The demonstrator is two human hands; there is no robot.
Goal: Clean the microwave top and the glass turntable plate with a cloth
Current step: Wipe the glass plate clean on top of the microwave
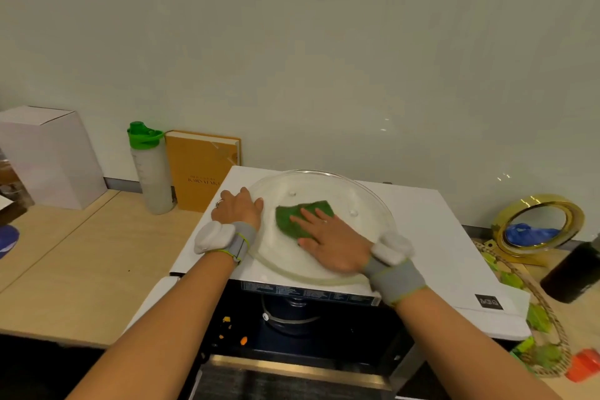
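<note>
Wooden surface, microwave top: right hand flat on cloth, fingers straight; left hand steadying glass plate, fingers relaxed. Risk: plate sliding off under pressure.

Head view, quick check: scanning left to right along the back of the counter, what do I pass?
White box → green-capped bottle → yellow book → glass turntable plate on the microwave top → gold-framed round mirror.
</note>
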